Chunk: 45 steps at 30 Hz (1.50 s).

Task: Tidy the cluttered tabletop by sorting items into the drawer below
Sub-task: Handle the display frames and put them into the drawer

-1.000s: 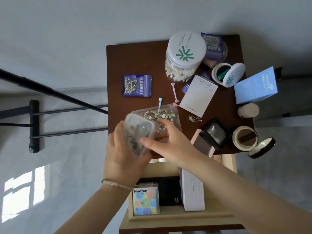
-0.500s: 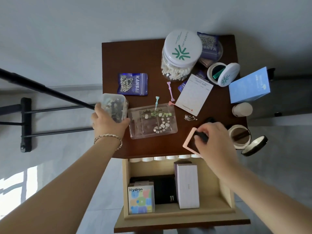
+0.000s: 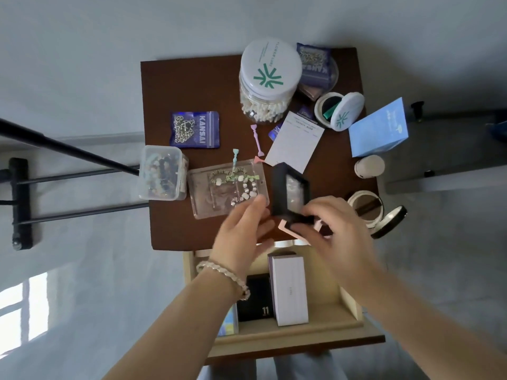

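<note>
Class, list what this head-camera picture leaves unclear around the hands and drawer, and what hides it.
1. Head view: the pink box lies mostly under the black frame case and the right hand gripping it.
2. In the drawer, the colourful box is covered by the left forearm.
3. Motion blur on the left hand: contact with the case uncertain.

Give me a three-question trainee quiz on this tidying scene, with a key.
1. True or false: the right hand grips the black display case.
2. What stands beside the flat clear tray, at the left edge of the table? A) a mug B) a lidded clear tub of beads C) a book
3. Fill in: the white box lies in the open ____.
Key: 1 true; 2 B; 3 drawer.
</note>
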Available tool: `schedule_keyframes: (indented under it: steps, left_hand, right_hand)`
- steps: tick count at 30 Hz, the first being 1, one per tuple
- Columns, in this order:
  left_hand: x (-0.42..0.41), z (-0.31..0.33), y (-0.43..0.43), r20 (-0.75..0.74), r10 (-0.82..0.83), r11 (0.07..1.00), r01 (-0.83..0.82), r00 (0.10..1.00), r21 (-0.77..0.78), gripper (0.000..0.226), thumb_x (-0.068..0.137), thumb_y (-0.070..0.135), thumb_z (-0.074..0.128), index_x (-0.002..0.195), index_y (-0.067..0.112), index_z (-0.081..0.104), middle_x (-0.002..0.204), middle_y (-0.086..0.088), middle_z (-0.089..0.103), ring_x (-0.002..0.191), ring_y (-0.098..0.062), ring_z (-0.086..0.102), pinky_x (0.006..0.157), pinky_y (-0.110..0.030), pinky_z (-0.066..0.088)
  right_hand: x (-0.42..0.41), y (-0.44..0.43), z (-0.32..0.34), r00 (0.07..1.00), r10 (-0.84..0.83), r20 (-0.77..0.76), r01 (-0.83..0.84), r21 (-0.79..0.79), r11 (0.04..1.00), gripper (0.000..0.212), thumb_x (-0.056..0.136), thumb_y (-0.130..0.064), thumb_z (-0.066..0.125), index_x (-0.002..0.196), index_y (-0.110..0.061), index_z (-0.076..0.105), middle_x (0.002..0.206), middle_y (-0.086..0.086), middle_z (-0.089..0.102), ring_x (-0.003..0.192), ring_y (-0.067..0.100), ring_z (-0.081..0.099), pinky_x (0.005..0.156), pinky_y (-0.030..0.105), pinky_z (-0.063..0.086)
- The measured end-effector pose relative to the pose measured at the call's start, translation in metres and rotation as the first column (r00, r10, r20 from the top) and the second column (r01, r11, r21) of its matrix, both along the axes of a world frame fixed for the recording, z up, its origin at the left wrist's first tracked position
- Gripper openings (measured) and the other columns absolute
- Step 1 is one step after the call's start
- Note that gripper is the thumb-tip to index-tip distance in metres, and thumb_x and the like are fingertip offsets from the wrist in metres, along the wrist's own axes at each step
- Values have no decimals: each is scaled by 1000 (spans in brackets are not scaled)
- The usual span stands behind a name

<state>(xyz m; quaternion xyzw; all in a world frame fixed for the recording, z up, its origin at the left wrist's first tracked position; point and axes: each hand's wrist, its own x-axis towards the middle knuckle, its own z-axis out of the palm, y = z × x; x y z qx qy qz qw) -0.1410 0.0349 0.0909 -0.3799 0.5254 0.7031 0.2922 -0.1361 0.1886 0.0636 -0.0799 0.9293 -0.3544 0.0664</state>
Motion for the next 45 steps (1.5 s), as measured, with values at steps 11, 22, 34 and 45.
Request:
schedule_keyframes:
  steps: [11,22,34,45]
  left_hand:
    - [9,0,-11,-231,-7,966,67,973,250,71,54,37,67,124,29,55,96,-8,71,85,-22,68,71,-36,57]
    - [14,3,-13,200,46,938,-111,979,327,39,89,36,42,113,9,54,92,-18,62,75,-34,66,57,-36,57]
    - [10,2,-8,450,407,844,-515,795,148,48,89,54,44,110,13,60,92,-12,60,78,-27,60,65,-42,49]
    - [16,-9,-22,554,550,774,-631,626,-55,46,92,47,45,73,6,54,70,-6,55,62,-21,54,53,-32,42]
  right_hand:
    - [20,-8,4,997,46,54,-28,-296,955,17,80,-30,56,97,-27,59,93,-2,68,94,4,56,83,11,44]
    - [22,-5,17,946,186,267,-97,-316,944,32,71,-45,62,102,-43,58,97,-32,57,99,-5,54,84,8,43]
    - [20,-34,32,882,280,380,-101,-427,898,37,81,-23,69,114,-38,60,94,-22,62,98,-2,56,81,10,46]
    - [24,-56,31,856,516,35,-515,152,844,43,62,-4,77,104,-7,67,77,2,66,67,17,64,49,26,53]
